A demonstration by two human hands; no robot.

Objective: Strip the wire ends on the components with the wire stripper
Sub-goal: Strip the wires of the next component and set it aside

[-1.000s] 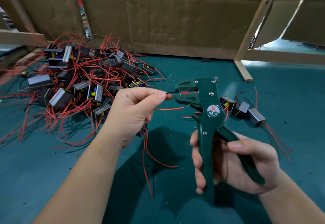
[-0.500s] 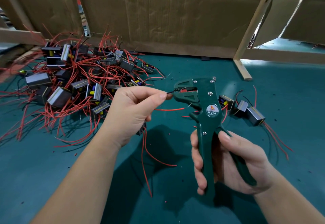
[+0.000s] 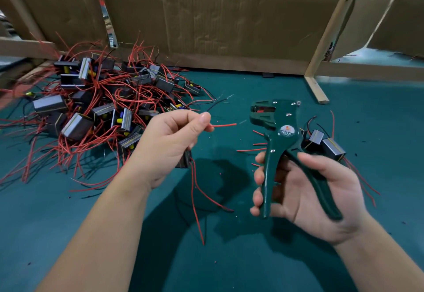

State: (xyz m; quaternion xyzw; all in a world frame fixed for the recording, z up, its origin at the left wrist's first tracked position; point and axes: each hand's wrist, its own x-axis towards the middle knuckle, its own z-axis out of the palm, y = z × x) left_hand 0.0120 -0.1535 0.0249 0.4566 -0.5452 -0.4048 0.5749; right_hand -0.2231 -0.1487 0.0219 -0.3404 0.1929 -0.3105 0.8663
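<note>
Right now my left hand (image 3: 174, 140) pinches a red wire (image 3: 223, 125) between thumb and forefinger, its bared tip pointing at the wire stripper (image 3: 282, 145) but just short of the head. My right hand (image 3: 305, 190) is wrapped around the green handles, which stand spread. The component (image 3: 184, 159) hangs half hidden under my left palm. If I squeeze with the lead pushed in crooked or too deep, I judge the blades could nick strands or cut the wire. The unstripped pile (image 3: 96, 106) lies tangled on my left, and its loops could snag.
</note>
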